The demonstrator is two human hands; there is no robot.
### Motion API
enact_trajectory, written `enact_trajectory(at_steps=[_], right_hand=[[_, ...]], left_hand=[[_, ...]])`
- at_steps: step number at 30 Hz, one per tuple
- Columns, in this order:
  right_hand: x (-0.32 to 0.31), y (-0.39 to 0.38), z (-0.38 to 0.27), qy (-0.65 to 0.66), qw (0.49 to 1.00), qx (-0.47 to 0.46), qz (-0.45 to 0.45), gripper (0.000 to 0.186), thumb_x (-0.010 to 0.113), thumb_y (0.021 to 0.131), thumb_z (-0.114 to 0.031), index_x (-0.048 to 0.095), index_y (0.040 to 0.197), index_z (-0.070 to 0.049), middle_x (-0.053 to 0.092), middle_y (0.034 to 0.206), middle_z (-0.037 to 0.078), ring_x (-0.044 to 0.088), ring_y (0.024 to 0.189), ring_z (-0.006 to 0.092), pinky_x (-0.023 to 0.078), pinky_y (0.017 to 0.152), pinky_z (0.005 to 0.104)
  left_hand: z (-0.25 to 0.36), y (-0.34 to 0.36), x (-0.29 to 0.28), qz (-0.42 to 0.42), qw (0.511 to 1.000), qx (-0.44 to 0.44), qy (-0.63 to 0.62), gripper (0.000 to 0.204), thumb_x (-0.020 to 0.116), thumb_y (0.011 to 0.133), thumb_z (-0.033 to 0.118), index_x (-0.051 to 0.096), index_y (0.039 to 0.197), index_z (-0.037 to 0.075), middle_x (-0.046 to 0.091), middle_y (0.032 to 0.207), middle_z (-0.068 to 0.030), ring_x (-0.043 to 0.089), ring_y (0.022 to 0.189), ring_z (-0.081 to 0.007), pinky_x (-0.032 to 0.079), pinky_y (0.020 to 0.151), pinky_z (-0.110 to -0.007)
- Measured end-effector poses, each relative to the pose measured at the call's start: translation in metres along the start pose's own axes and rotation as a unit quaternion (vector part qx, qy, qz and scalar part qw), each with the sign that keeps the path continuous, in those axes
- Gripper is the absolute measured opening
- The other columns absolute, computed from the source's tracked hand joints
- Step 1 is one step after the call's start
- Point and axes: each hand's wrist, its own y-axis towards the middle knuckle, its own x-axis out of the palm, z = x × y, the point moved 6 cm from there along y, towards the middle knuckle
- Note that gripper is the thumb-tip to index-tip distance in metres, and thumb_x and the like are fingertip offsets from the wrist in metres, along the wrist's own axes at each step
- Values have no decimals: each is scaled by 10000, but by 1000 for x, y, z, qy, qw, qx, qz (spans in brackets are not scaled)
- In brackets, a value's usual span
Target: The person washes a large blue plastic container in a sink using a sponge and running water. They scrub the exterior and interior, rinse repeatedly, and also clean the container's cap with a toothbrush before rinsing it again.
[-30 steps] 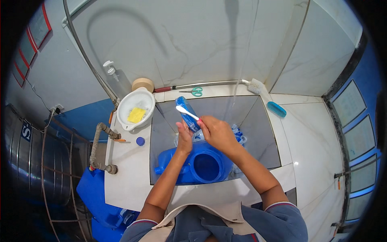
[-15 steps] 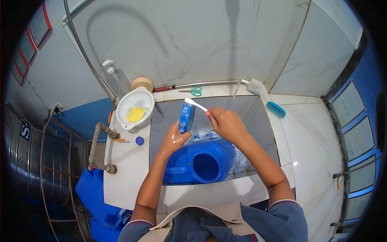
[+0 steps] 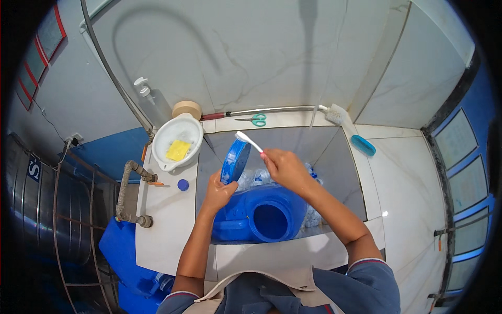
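My left hand [image 3: 219,192] grips a round blue lid [image 3: 235,161] by its lower edge, held tilted on its side above the sink. Whitish suds or wet marks show along its rim. In my right hand [image 3: 286,168] is a white toothbrush [image 3: 251,142] with a pink part near my fingers; its bristled head meets the upper rim of the lid. Below both hands a large blue jug [image 3: 298,209] lies in the sink [image 3: 342,172], its wide round mouth uncovered and facing me. Clear plastic bottles [image 3: 260,177] are packed behind and beside the jug.
On the left ledge stand a white basin [image 3: 163,157] with a yellow sponge [image 3: 178,150], a small blue cap [image 3: 183,184], and a pump bottle [image 3: 153,104]. Along the back lie teal scissors [image 3: 258,120] and a long-handled white brush [image 3: 333,113]; a teal brush [image 3: 363,145] rests at right. Pipes [image 3: 125,193] rise at left.
The lid has turned so more of its round face shows, and it has shifted slightly left and down. The toothbrush has moved a little left and down along with it.
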Motion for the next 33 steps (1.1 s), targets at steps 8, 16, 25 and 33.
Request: enact_trajectory(at_steps=[8,16,25,33], right_hand=[[101,77,101,-154,984,-31,-86,182,519,800,-149,620,888,-25,590,900,178,597,805,358,474,689,468],[151,142,155,-277,955,-90,51,245,511,752,-63,607,971,-8,562,986,169,531,1000,332,424,864,447],[229,156,-27,88,979,-117,-144,341,563,812,-247,590,1057,-11,557,1010,204,554,935,367,444,833,427],[307,165,-48,-113,934,20,-339,489,620,728,-331,545,1187,-180,449,1242,208,519,1074,399,434,895,466]], left_hand=[[-40,-5,-52,130,965,30,-226,320,529,631,-46,578,947,-21,615,837,-60,565,715,-116,441,630,-226],[-79,-5,-49,162,860,-137,-465,439,588,813,116,438,1206,-8,555,1103,-116,575,990,-210,494,849,-338],[-123,-51,-108,327,848,-127,-398,396,576,857,168,415,1188,22,538,1101,-127,569,989,-212,509,822,-353],[-156,-71,-143,385,835,-87,-384,394,481,925,310,429,1206,38,531,1139,-111,562,1014,-212,495,842,-334]])
